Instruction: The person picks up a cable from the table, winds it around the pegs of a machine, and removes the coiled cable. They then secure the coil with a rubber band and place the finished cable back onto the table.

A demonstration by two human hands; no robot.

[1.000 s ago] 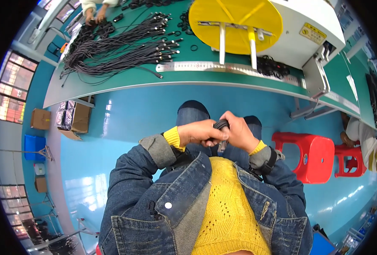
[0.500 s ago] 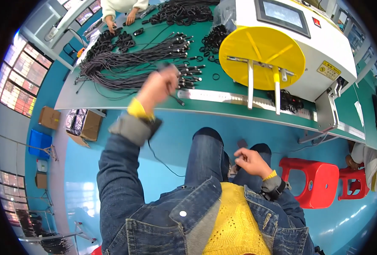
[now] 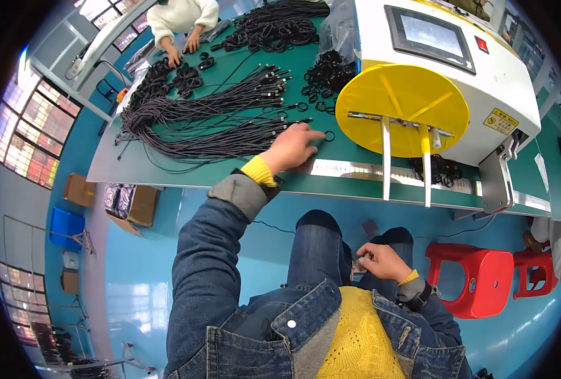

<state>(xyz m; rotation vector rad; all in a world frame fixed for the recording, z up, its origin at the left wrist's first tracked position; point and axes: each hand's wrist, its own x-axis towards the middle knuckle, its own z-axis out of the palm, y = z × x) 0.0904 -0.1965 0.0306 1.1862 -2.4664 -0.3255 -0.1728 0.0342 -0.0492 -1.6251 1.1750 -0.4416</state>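
Note:
My left hand reaches over the green table, palm down, fingers stretched out to the right. Its fingertips are at a small black ring; whether they touch it I cannot tell. Left of the hand lies a bundle of black cables with metal-tipped plugs pointing right. Several loose black rings are heaped farther back. Above my thigh, my right hand is closed, its fingers curled towards the thumb; anything inside is hidden.
A white machine with a yellow disc and two projecting rods stands at the right. A metal ruler runs along the table's front edge. Across the table, another person's hands handle black items. A red stool stands at my right.
My left hand has moved right from above the cables to the black ring, its fingers now extended. The right hand's fingers have curled in more. The whole view has shifted slightly.

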